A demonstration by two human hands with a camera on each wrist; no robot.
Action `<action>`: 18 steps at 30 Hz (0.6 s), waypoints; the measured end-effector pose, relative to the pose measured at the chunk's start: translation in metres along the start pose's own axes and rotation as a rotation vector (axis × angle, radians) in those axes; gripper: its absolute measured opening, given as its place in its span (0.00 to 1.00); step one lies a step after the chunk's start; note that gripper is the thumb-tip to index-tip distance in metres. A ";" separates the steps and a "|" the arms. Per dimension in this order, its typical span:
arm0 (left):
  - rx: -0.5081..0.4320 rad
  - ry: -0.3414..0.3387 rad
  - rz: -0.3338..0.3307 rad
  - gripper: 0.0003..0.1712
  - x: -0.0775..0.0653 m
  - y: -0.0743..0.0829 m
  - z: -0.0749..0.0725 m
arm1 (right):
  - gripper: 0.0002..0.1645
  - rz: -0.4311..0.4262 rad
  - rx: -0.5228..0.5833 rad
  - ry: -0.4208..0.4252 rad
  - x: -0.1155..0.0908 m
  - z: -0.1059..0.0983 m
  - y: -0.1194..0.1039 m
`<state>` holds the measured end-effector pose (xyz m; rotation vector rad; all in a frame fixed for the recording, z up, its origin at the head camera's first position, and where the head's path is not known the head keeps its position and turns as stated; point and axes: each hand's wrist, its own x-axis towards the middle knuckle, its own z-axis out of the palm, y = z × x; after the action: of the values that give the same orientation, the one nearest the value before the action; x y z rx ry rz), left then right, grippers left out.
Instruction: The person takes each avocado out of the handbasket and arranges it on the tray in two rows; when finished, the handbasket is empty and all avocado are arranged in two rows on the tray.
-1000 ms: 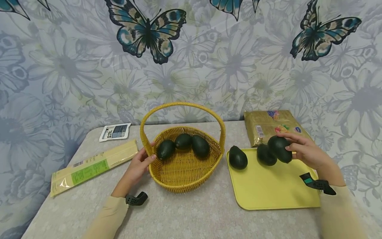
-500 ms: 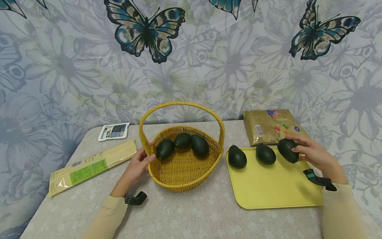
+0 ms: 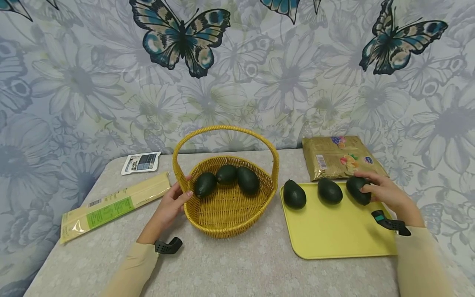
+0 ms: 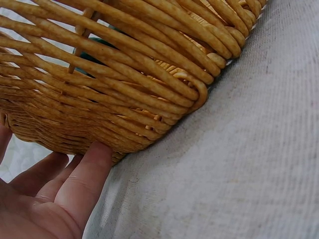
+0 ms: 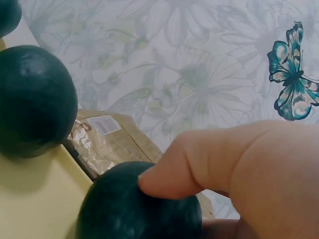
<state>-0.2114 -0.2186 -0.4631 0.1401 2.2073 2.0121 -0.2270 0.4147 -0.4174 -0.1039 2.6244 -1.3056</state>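
1. Held avocado (image 3: 357,190): over the tray's (image 3: 343,243) far right corner; can't tell if it touches down. Dark, rounded, faint sheen.
2. Right hand (image 3: 389,196): grasping that avocado, thumb on the near side, fingers on the far side, partly hidden.
3. Handling, judged: firm, moderate weight, slightly slick, likely to roll. Best hold: thumb and fingers opposed across the wide belly; squeeze lightly, as ripe flesh could bruise.
4. Middle avocado (image 3: 330,191) and left avocado (image 3: 295,194): along the tray's far edge, apart from each other, sides open to a grasp.
5. Gold pack (image 3: 330,154): just behind the tray.
6. Basket (image 3: 222,232): left of the tray, near it, three avocados inside. Wicker; probably light, slightly springy, could slide if nudged. Rim or handle (image 3: 226,128) gives the surest hold.
7. Left hand (image 3: 171,209): gripping the basket's side farthest from the tray, by the handle base.
8. Long pack (image 3: 115,208), pouch (image 3: 141,163): well left of the tray.
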 end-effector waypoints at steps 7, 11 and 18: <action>0.008 0.000 -0.001 0.35 0.000 0.001 -0.001 | 0.36 0.035 -0.042 0.023 0.002 0.002 -0.002; 0.003 -0.001 -0.003 0.35 0.000 0.002 -0.002 | 0.39 0.018 -0.047 0.032 0.004 0.003 -0.001; -0.002 0.001 -0.006 0.36 -0.001 0.002 -0.001 | 0.38 0.017 -0.053 0.050 0.002 0.003 0.001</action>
<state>-0.2110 -0.2191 -0.4615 0.1320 2.2039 2.0119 -0.2283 0.4125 -0.4208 -0.0577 2.6957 -1.2494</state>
